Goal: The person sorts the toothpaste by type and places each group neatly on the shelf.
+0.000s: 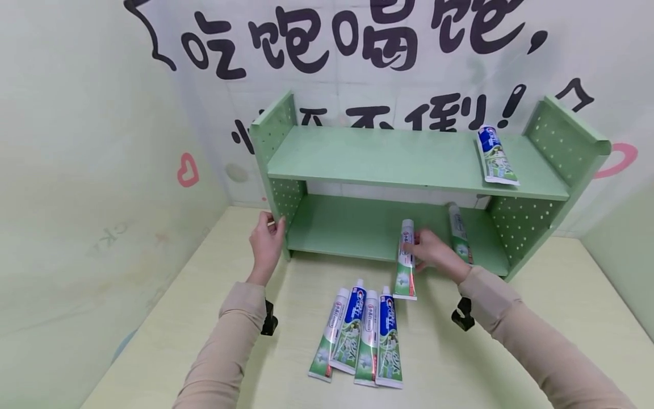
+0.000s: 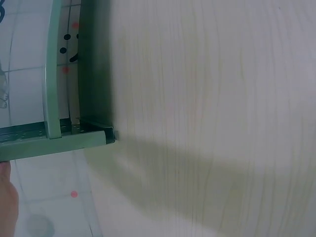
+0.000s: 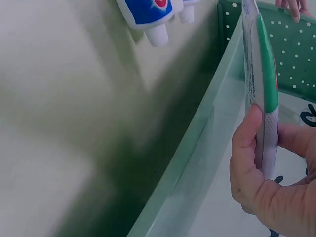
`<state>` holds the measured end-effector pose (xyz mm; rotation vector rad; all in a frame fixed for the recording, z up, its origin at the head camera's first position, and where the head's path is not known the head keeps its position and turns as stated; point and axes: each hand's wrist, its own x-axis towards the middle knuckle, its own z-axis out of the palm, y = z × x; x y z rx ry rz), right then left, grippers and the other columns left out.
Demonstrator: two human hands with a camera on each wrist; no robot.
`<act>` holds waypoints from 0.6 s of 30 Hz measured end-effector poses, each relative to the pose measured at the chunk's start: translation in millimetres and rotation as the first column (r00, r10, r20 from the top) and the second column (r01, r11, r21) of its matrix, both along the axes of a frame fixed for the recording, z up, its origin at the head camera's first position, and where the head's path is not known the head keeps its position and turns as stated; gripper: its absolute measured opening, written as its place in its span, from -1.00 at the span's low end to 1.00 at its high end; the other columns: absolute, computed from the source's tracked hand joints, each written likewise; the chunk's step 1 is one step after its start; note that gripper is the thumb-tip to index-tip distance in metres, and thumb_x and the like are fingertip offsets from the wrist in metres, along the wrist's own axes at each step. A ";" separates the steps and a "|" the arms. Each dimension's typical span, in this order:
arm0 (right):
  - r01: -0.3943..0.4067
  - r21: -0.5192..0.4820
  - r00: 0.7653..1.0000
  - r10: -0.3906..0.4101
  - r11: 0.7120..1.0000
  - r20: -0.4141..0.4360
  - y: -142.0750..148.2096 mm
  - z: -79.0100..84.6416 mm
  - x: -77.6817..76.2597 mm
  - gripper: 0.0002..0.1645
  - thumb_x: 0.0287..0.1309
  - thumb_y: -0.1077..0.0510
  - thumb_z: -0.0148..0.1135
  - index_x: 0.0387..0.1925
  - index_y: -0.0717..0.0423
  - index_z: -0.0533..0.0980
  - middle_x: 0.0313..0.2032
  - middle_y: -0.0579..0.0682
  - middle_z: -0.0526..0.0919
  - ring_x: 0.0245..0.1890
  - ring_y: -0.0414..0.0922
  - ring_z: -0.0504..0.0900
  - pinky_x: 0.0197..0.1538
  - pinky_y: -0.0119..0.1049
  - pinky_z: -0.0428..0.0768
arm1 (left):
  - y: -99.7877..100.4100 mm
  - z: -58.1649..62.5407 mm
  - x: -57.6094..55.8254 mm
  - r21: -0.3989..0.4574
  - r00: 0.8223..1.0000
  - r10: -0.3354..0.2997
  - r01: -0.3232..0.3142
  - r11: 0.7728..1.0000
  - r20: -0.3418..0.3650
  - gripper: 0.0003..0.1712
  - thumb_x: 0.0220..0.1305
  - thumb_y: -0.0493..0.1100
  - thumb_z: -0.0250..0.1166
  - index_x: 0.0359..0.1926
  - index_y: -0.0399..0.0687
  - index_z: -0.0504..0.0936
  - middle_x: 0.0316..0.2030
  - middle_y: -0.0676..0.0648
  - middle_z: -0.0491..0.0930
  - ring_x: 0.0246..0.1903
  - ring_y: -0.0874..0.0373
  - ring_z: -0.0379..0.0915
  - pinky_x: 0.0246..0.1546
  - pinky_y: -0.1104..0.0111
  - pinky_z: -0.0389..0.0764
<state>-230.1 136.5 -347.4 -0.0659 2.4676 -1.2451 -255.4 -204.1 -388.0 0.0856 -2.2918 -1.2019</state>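
My right hand [image 1: 434, 250] pinches a white and green toothpaste tube [image 1: 406, 264] between thumb and fingers, cap end up, in front of the lower board's front edge. The right wrist view shows this tube [image 3: 266, 79] edge-on, with the thumb on one side and fingers on the other. My left hand [image 1: 267, 244] grips the front edge of the left side panel [image 1: 278, 159] of a green two-level shelf. Several toothpaste tubes [image 1: 357, 335], blue-green and white-green, lie side by side on the table before the shelf, caps toward it.
On the upper board [image 1: 368, 156], a blue and green toothpaste tube [image 1: 495, 156] lies near the right end. A white-green tube [image 1: 460, 233] lies on the lower board [image 1: 337, 227] at the right. The perforated right side panel [image 1: 567, 142] closes that end. Behind stands a wall with black lettering [image 1: 390, 40].
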 end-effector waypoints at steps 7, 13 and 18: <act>-0.013 0.005 1.000 0.013 1.000 0.010 -1.4 1.2 -14.2 -0.51 0.27 0.18 -0.04 0.03 0.55 0.21 -0.11 0.41 0.44 -0.25 0.11 0.60 -0.33 -0.24 0.71 | 0.0 0.3 1.5 -0.007 1.000 0.002 -0.002 1.000 0.006 -0.73 0.26 -0.15 0.14 -0.19 -0.31 0.41 -0.13 -0.33 0.58 -0.15 -0.13 0.60 -0.21 0.19 0.68; 0.006 -0.013 0.999 -0.006 1.000 0.035 2.6 2.3 -30.0 -0.45 0.30 0.19 -0.07 0.12 0.57 0.12 -0.02 0.46 0.38 -0.06 0.24 0.52 -0.25 -0.21 0.71 | 0.1 1.2 2.3 -0.013 1.000 -0.004 0.004 1.000 -0.001 -0.74 0.27 -0.15 0.13 -0.19 -0.31 0.41 -0.13 -0.33 0.59 -0.16 -0.13 0.61 -0.21 0.19 0.68; 0.020 -0.029 0.999 -0.019 0.999 0.035 4.9 5.4 -41.2 -0.50 0.28 0.22 -0.05 0.06 0.58 0.18 -0.09 0.41 0.43 -0.20 0.08 0.57 -0.26 -0.25 0.71 | 0.1 1.3 2.9 -0.017 1.000 0.006 -0.006 1.000 -0.014 -0.75 0.27 -0.15 0.14 -0.21 -0.30 0.42 -0.15 -0.32 0.60 -0.17 -0.12 0.61 -0.22 0.19 0.68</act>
